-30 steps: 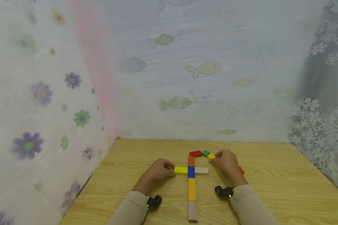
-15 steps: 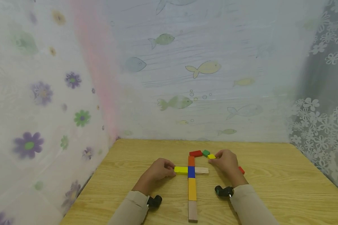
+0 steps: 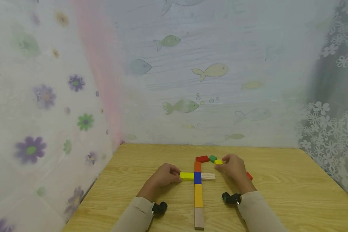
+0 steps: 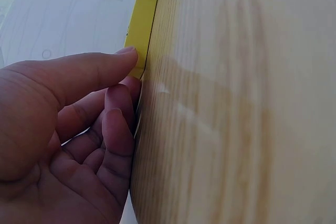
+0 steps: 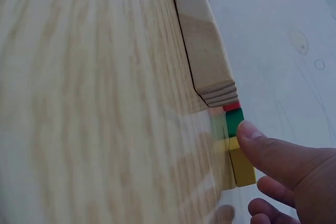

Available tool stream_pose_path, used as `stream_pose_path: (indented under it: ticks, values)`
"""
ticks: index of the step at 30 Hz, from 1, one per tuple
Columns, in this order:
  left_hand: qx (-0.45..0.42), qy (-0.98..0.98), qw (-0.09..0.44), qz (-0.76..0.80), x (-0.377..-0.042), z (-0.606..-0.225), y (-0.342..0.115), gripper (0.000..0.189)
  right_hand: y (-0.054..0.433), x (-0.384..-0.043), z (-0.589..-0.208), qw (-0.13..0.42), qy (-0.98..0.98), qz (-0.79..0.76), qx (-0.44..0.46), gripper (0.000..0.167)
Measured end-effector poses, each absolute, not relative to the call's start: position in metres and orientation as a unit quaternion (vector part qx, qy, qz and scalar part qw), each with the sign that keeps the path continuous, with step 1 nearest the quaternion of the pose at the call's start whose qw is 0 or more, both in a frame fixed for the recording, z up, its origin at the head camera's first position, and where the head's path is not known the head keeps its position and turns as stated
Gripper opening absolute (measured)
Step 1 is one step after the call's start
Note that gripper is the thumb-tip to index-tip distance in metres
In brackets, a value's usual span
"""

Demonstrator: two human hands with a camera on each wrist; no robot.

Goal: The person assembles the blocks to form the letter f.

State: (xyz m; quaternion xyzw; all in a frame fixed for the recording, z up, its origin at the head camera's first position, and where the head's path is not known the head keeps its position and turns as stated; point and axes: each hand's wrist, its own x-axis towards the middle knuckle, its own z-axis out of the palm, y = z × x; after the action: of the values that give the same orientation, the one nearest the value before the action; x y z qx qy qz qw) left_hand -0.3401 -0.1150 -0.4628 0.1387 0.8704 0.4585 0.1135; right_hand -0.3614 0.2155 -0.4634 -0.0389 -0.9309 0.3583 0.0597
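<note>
Several wooden blocks lie on the table in a cross. My left hand (image 3: 164,175) pinches the outer end of the yellow block (image 3: 187,176), its thumb on the block in the left wrist view. That block meets a blue block (image 3: 198,178) at the crossing. On the other side of the blue one lies a plain wood block (image 3: 208,176). Farther back, my right hand (image 3: 232,167) pinches a small yellow block (image 5: 242,167) between thumb and fingers. A small green block (image 3: 212,158) touches it, followed by a red block (image 3: 202,159) above the orange block (image 3: 197,166).
An amber block (image 3: 198,195) and a brownish wood block (image 3: 199,218) continue the upright line toward me. Another red block (image 3: 249,176) lies beside my right wrist, partly hidden. Behind the wood-grain table (image 3: 293,193) hangs a sheet (image 3: 174,80) printed with fish.
The head view has shifted very slightly. Both hands and the blocks otherwise stay where they were.
</note>
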Motion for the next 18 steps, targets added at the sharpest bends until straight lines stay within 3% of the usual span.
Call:
stream_pose_path:
  ticks: [18]
  values:
    - [0.13, 0.869, 0.115, 0.463, -0.336, -0.46, -0.114, 0.033, 0.249, -0.343, -0.438, 0.066, -0.947, 0.313, 0.042, 0.056]
